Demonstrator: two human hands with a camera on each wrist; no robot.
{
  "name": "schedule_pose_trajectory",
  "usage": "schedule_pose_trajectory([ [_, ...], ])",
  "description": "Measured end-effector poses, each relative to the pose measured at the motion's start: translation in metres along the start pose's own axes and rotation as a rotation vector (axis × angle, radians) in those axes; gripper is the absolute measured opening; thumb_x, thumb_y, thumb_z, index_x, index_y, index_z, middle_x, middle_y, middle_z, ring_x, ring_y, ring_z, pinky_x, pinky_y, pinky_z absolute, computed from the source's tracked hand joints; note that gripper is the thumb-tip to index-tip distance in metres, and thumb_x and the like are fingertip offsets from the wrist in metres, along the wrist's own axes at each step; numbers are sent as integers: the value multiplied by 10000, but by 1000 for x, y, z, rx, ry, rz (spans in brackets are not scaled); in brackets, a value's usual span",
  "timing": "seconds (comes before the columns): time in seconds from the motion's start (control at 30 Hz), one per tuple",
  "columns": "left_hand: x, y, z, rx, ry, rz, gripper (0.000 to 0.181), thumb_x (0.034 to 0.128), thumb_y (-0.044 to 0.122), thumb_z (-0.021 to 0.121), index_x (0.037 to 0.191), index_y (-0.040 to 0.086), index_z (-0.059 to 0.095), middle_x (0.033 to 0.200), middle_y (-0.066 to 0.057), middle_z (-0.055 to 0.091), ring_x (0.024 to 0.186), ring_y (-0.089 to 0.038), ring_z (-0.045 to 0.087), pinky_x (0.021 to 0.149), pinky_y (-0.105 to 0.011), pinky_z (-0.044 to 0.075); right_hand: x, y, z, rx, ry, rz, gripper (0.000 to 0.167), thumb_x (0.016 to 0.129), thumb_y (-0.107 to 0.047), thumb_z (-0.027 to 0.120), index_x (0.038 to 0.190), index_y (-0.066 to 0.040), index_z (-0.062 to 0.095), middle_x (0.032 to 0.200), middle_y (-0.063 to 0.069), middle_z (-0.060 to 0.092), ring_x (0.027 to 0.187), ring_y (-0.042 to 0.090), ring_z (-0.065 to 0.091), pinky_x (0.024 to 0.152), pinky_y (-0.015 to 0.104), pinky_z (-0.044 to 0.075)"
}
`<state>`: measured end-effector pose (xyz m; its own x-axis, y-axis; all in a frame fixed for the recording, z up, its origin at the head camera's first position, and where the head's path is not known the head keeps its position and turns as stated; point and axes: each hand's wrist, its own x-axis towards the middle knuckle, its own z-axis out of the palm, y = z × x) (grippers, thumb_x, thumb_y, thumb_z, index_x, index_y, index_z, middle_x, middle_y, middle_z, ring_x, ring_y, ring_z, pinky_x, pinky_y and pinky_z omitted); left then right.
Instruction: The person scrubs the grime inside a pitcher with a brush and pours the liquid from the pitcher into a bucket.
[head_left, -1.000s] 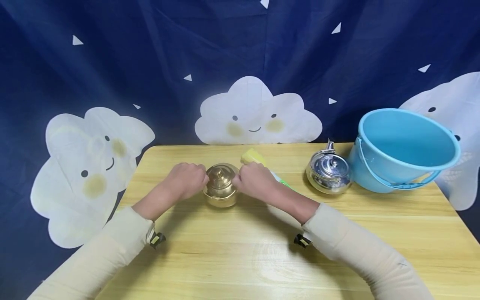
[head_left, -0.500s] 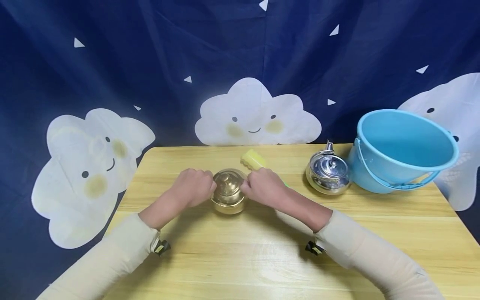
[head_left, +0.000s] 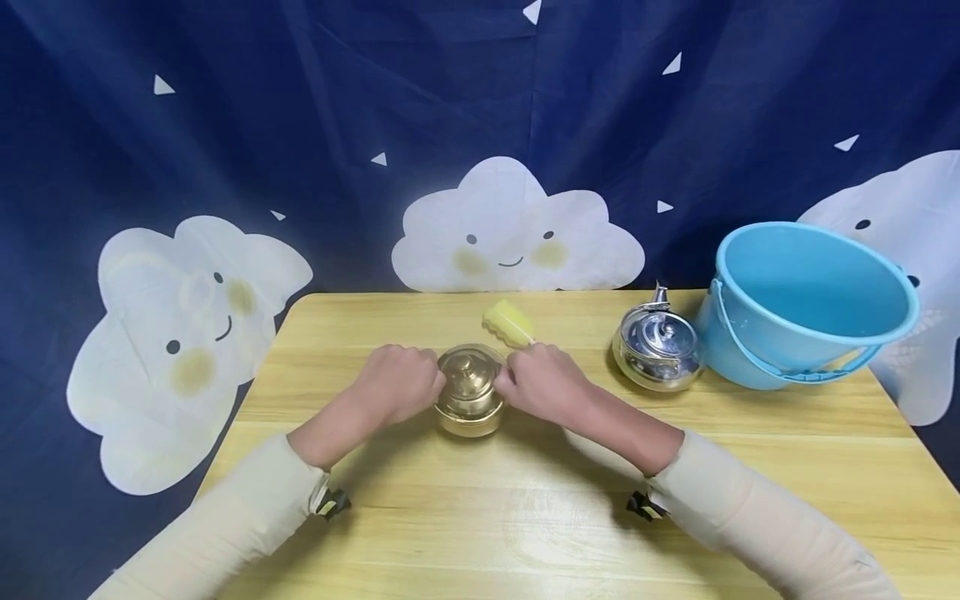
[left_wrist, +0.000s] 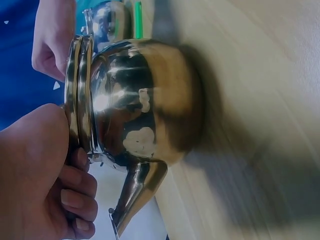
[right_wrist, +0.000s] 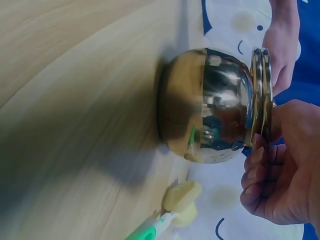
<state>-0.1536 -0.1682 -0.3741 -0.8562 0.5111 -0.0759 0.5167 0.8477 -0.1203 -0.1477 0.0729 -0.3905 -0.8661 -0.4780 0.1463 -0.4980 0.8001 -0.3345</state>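
Observation:
Between my two hands is a gold-coloured metal teapot (head_left: 468,400) with its domed lid on; its spout (left_wrist: 135,192) shows in the left wrist view. My left hand (head_left: 402,383) pinches the pot's rim on the left side, thumb on top and fingers curled beneath. On the opposite side my right hand (head_left: 546,385) grips the rim in the same way. The teapot stays upright. Whether its base touches the wooden table (head_left: 495,533) I cannot tell. Just behind the right hand lies a sponge brush (head_left: 510,323) with a yellow head; its green handle (right_wrist: 146,234) shows in the right wrist view.
A silver teapot (head_left: 658,348) stands farther right on the table. Beside it is a large light-blue bucket (head_left: 727,333) with its handle hanging down in front. A dark blue curtain (head_left: 337,108) with cloud faces hangs behind the table's back edge.
Both hands have moved the gold teapot to the right and a little nearer to me, keeping their hold on it. The brush, silver teapot and bucket have stayed in place.

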Motion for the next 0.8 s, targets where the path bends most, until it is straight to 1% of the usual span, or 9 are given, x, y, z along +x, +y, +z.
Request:
schedule_pose_trajectory([
  [0.07,-1,2,0,-3,13,8,367,1025,287,452,687,151,491,637,-3,501,551,-194,491,534,-348,451,-3,1,-1,-17,7,-6,396,925,-228,559,557,-223,412,507,-81,412,451,84,393,439,264,360],
  [0.27,-3,9,2,20,85,40,379,1006,268,492,643,170,446,592,20,454,498,-163,438,457,-311,375,-10,4,-2,-64,51,-43,384,919,-222,564,562,-219,424,519,-75,434,464,98,419,462,272,372],
  [0.47,-4,17,3,49,109,51,399,1010,268,491,627,182,413,574,36,408,476,-140,378,440,-287,317,-16,8,-3,-69,63,-47,359,908,-216,572,577,-221,431,528,-76,430,478,106,423,463,267,363],
  [0.63,-4,24,6,67,140,43,411,1008,287,492,619,184,410,563,31,406,474,-151,380,434,-302,326,-20,13,-2,-65,58,-39,348,906,-215,577,586,-217,441,534,-64,435,488,109,424,461,259,354],
  [0.8,-2,30,6,48,147,37,414,1009,290,487,616,191,408,561,36,399,477,-153,388,438,-307,341,-25,19,-4,-65,71,-45,346,895,-212,589,587,-219,434,535,-73,422,493,100,408,455,246,341],
])
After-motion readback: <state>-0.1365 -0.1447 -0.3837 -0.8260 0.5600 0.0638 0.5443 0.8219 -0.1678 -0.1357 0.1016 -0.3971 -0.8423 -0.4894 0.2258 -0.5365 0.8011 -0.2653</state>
